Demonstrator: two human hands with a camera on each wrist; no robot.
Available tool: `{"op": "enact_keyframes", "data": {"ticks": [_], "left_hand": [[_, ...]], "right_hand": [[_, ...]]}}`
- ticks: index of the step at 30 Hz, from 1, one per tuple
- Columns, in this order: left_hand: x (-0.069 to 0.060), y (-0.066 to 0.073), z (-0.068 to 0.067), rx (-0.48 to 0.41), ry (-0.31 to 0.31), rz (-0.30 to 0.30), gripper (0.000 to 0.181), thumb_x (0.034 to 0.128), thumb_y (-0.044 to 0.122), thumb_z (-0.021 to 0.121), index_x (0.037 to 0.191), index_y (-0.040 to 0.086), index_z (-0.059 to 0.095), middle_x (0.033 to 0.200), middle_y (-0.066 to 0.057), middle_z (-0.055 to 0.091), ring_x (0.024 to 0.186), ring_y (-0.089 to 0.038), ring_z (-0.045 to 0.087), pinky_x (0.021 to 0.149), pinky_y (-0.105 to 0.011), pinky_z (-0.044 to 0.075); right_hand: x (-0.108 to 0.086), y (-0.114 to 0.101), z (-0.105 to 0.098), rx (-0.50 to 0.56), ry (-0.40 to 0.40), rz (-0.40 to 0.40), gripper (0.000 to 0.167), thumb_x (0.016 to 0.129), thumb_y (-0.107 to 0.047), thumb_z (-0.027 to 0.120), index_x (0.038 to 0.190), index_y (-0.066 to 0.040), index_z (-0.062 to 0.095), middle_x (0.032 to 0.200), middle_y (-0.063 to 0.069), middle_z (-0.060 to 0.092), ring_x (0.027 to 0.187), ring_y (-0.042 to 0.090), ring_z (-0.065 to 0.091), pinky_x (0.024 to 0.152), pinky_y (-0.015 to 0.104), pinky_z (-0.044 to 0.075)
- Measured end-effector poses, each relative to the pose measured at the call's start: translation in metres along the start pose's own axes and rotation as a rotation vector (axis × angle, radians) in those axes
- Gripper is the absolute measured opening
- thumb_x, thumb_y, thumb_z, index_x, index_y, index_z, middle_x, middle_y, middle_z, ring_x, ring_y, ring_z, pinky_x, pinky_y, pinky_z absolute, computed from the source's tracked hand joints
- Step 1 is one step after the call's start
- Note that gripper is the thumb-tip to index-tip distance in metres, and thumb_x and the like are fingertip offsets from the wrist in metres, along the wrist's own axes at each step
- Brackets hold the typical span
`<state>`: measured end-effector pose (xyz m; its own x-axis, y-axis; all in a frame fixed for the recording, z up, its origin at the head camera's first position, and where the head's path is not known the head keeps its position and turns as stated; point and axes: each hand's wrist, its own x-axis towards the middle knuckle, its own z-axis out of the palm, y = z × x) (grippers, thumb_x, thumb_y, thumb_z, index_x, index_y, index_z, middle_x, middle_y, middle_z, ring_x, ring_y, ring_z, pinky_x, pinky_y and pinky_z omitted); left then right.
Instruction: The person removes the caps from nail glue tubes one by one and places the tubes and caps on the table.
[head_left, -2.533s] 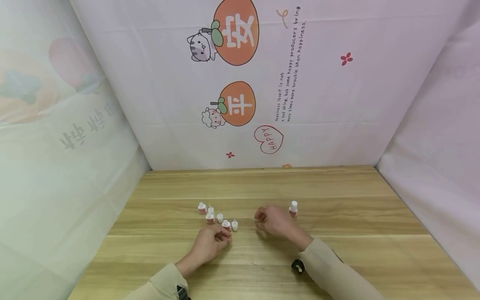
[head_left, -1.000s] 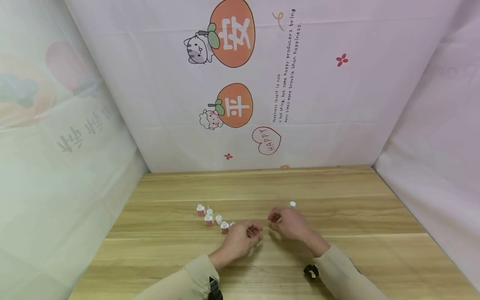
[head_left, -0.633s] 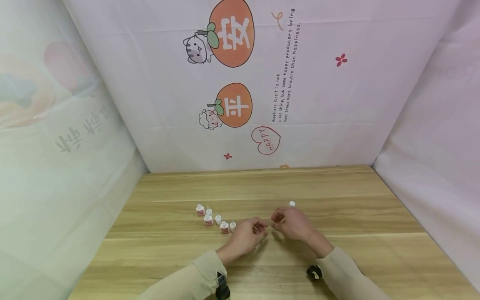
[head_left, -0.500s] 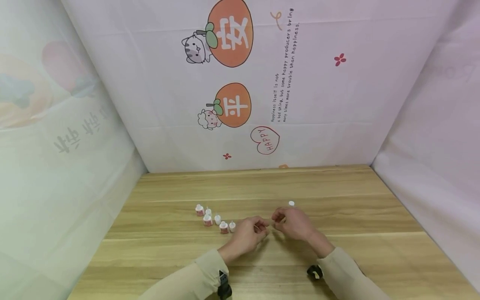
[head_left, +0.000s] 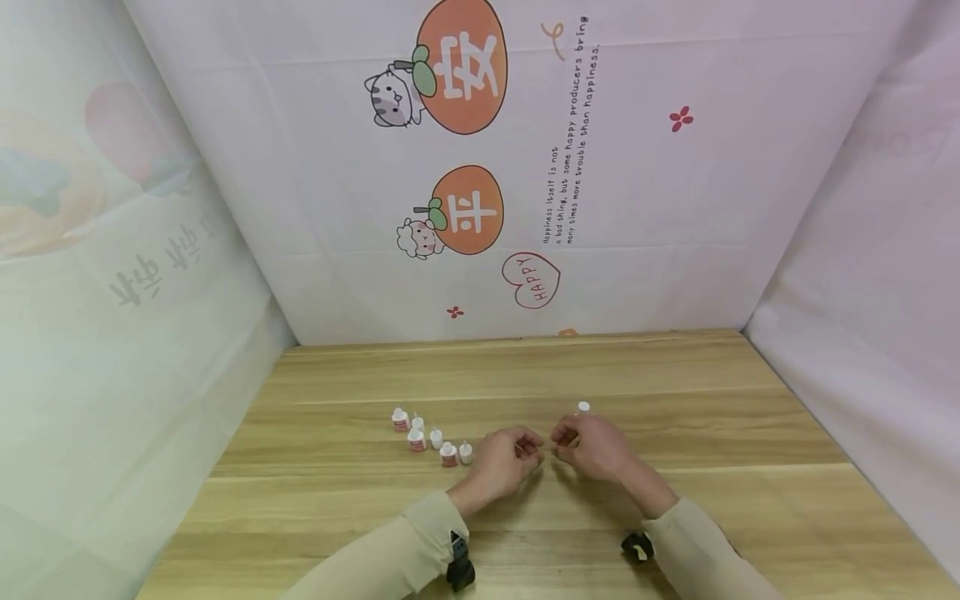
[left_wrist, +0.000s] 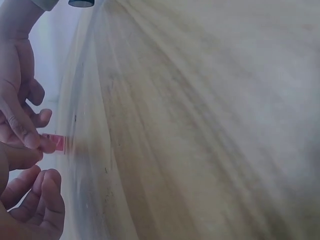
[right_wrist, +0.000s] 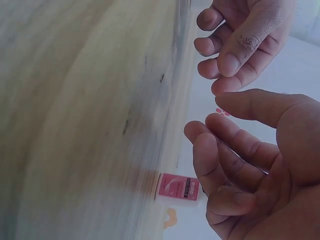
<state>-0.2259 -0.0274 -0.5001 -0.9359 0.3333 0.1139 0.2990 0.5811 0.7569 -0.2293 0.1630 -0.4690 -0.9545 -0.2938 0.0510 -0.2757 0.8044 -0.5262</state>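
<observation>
My left hand (head_left: 501,463) and right hand (head_left: 596,447) face each other above the table, fingertips a short way apart. Fingers on both are loosely curled, with nothing visible between them. Behind my right hand stands a small capped bottle (head_left: 583,407); only its white cap shows in the head view. Its pink label (right_wrist: 178,187) shows in the right wrist view, just past the fingers. Left of my left hand stand three small white bottles with pink labels, the closest being one bottle (head_left: 448,455). Beside each is a white cap with a thin stem pointing up, such as the cap (head_left: 466,452).
The wooden table (head_left: 360,517) has white printed cloth (head_left: 637,192) behind it and at both sides. Black straps with small devices sit at both wrists, one being the left wrist strap (head_left: 460,562).
My left hand has moved right, away from the three bottles and toward my right hand. My right hand has shifted slightly right and now covers most of the capped bottle.
</observation>
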Motion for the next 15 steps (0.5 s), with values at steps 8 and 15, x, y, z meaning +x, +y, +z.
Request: {"op": "enact_keyframes", "data": {"ticks": [8,15], "left_hand": [[0.008,0.002,0.000,-0.031,-0.005,-0.020,0.014,0.0901,0.013,0.070,0.103,0.008,0.073,0.084,0.005,0.070,0.073,0.002,0.058,0.068,-0.017,0.049],[0.012,0.002,0.002,-0.032,-0.006,-0.035,0.014,0.0894,0.011,0.070,0.103,0.007,0.073,0.085,0.003,0.070,0.075,-0.001,0.060,0.069,-0.018,0.049]], "right_hand": [[-0.005,0.006,-0.004,-0.011,-0.008,-0.003,0.008,0.087,-0.015,0.074,0.094,-0.013,0.071,0.086,-0.005,0.070,0.081,0.011,0.065,0.075,0.035,0.054],[-0.007,0.012,-0.008,0.001,-0.009,0.014,0.008,0.087,-0.014,0.074,0.093,-0.012,0.070,0.085,-0.004,0.069,0.081,0.010,0.064,0.075,0.034,0.053]]}}
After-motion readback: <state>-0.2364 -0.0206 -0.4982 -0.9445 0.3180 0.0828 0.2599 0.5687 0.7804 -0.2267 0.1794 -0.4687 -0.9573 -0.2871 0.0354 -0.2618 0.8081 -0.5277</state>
